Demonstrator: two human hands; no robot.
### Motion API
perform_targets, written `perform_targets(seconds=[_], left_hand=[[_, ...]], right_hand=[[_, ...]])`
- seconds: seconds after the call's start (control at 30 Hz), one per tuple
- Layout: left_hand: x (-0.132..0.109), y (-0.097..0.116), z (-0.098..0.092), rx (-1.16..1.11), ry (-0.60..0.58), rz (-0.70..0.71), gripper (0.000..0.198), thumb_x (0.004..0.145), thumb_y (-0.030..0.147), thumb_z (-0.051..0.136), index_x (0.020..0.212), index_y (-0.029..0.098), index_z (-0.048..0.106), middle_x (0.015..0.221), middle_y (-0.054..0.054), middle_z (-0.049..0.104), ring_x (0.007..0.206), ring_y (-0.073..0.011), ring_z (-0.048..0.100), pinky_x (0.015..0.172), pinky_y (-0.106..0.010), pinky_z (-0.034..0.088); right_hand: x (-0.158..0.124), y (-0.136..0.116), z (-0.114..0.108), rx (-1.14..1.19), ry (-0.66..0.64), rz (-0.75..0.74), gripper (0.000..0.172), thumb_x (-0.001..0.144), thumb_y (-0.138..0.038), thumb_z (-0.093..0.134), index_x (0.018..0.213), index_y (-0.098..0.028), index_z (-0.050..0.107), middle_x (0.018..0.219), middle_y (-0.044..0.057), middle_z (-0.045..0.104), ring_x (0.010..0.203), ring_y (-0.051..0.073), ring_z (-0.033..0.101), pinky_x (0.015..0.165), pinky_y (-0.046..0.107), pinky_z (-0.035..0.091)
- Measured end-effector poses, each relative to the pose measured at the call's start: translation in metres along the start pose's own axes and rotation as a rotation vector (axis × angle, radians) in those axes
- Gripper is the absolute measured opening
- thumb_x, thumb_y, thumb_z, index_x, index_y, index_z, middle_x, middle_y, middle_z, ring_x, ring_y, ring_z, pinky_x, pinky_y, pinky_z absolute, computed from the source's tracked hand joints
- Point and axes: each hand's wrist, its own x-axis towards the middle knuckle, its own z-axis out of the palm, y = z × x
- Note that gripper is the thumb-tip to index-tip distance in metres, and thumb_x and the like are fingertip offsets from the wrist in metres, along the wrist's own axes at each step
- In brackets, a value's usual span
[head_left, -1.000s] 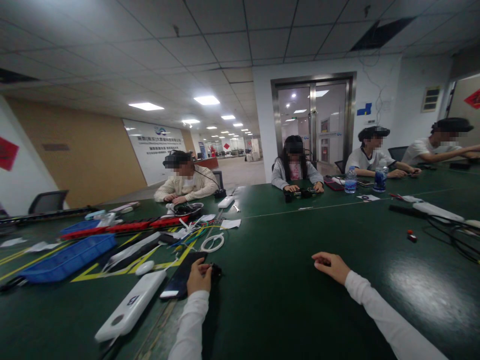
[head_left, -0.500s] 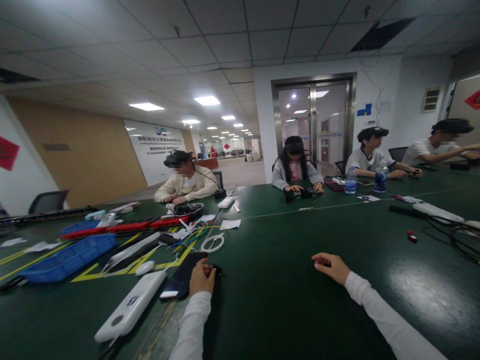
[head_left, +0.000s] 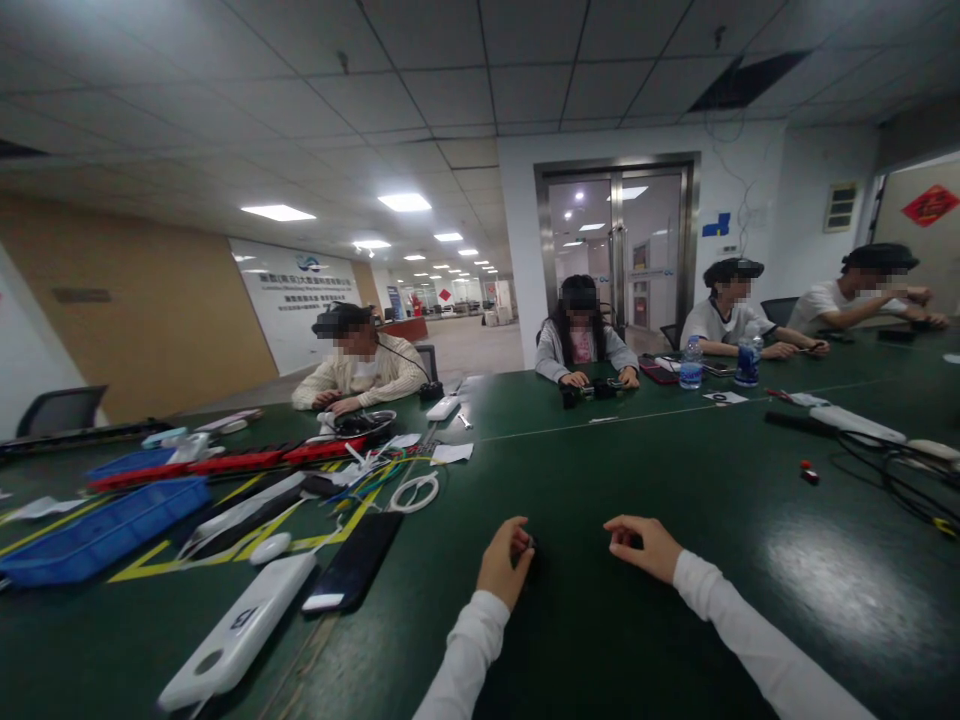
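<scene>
We note the left hand (head_left: 504, 562) clenched around a small black object (head_left: 529, 548). The object sits between thumb and fingers, low over the dark green table (head_left: 570, 640), and the hand hides most of it. The right hand (head_left: 643, 546) lies just right of the grip and apart from it, fingers curled onto the tabletop. We cannot tell whether it holds anything.

Containers: a blue plastic mesh basket (head_left: 97, 520) lies far left of the grip; we cannot make out its contents. A clear plastic water bottle (head_left: 691, 363) stands well beyond the grip and to its right, near seated people.

Surroundings: a flat black phone-like slab (head_left: 352, 562) is the nearest thing left of the grip. A white oblong plastic device (head_left: 238, 632) lies further left and nearer us. A coiled white cable (head_left: 415, 492) lies beyond the grip, to the left. A small red part (head_left: 808, 473) and black cables (head_left: 892, 465) lie well to the right.
</scene>
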Motion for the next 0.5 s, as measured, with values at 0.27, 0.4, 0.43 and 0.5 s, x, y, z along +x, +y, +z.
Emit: perform_targets(seconds=[0.27,0.4,0.43,0.5], left_hand=[[-0.013,0.052,0.049,-0.063,-0.183,0.156,0.040,0.064,0.010,0.047,0.102,0.023,0.048,0.088,-0.004,0.054,0.078,-0.0147,0.051,0.073,-0.032,0.044],[-0.012,0.050,0.046,-0.089,-0.165,0.128,0.040,0.066,0.011,0.046,0.104,0.023,0.047,0.087,-0.003,0.054,0.072,-0.0140,0.051,0.068,-0.031,0.045],[-0.012,0.049,0.046,-0.091,-0.162,0.128,0.039,0.066,0.011,0.046,0.104,0.023,0.047,0.087,-0.003,0.054,0.072,-0.0139,0.051,0.068,-0.031,0.045],[-0.012,0.046,0.046,-0.081,-0.153,0.124,0.039,0.065,0.012,0.047,0.103,0.023,0.048,0.087,-0.004,0.054,0.074,-0.0144,0.051,0.068,-0.031,0.044]], right_hand=[[0.002,-0.031,0.012,-0.078,-0.165,-0.112,0.055,0.060,-0.043,0.067,0.109,-0.024,0.051,0.092,0.002,0.060,0.081,0.021,0.054,0.079,0.036,0.038],[0.001,-0.033,0.011,-0.085,-0.187,-0.091,0.060,0.058,-0.046,0.067,0.111,-0.024,0.049,0.092,0.002,0.059,0.083,0.022,0.053,0.078,0.036,0.038],[0.001,-0.033,0.012,-0.093,-0.183,-0.094,0.061,0.057,-0.047,0.067,0.111,-0.024,0.049,0.092,0.002,0.059,0.084,0.022,0.053,0.078,0.035,0.037],[0.001,-0.032,0.015,-0.107,-0.165,-0.102,0.061,0.057,-0.047,0.067,0.111,-0.023,0.050,0.091,0.002,0.059,0.084,0.022,0.053,0.078,0.035,0.037]])
